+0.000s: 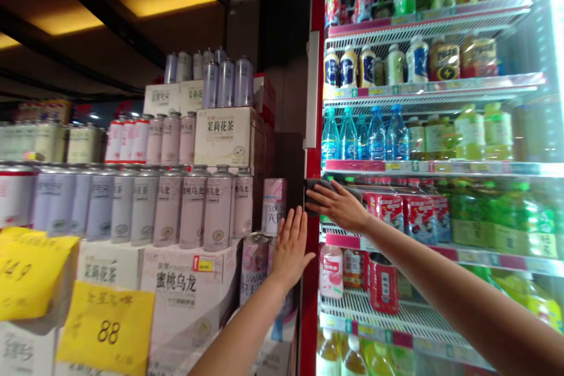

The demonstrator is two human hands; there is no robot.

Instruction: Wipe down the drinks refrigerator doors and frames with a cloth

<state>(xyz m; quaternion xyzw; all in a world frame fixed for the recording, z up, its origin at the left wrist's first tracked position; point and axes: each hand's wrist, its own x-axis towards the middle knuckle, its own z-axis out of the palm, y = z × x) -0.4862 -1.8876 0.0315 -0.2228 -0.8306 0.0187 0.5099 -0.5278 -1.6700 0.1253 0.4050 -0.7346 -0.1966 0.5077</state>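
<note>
The right hand is seen laid open against the edge of the cooler, fingers stretched out and not clenched, across a dark flat object whose kind cannot be made out, as most of it is covered by that hand. Right there, the red door frame of the glass-fronted cooler is passed, and just beside it the left hand is held up with fingers spread, released, gripping nothing. Directly behind that hand a pink tall can stands on top of a lower can; whether the palm is actually touching them cannot be told.

Moving outward, the cooler shelves are packed: red cans are lined up just below the right hand, bottled water with blue caps is ranked on the shelf above, and green-capped drinks are crowded alongside. To the left, a wall of lilac-grey tins is stacked on and around printed cartons, and a yellow price card marked 88 is hung at the front of the stack, with another yellow card beside it.
</note>
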